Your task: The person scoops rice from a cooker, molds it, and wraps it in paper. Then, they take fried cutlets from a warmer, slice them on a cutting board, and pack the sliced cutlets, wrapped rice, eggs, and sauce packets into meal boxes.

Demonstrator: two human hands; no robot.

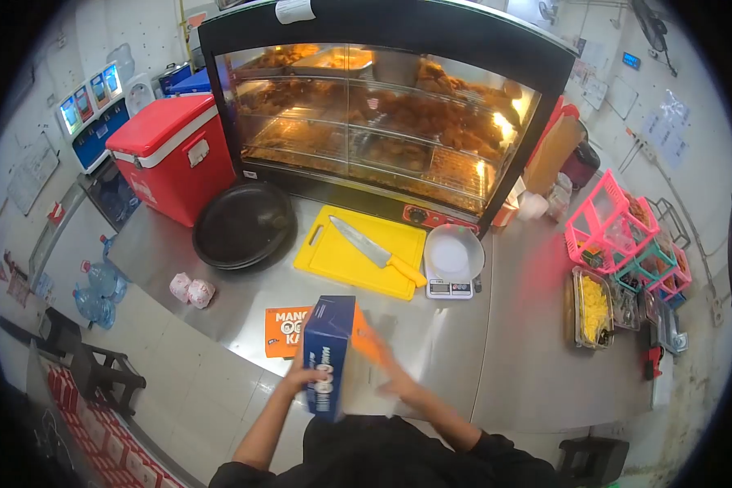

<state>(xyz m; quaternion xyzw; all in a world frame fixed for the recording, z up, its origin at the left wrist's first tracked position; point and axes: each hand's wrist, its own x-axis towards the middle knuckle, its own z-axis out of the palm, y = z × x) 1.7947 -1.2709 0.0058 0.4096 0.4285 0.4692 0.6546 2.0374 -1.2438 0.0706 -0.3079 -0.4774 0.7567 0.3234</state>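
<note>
Left hand [304, 376] gripping blue box [330, 346], blurred right hand [400, 384] alongside, knife [368, 247] on yellow board [333, 264]

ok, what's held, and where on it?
Blue box, held by its left side, near end, in the left hand. Right hand is blurred; can't tell if it grips.

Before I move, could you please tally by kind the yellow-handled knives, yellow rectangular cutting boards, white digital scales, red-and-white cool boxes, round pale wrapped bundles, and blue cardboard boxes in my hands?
Knife: 1
Cutting board: 1
Scale: 1
Cool box: 1
Wrapped bundles: 2
Blue box, gripped by the left hand: 1
Total: 7
</note>
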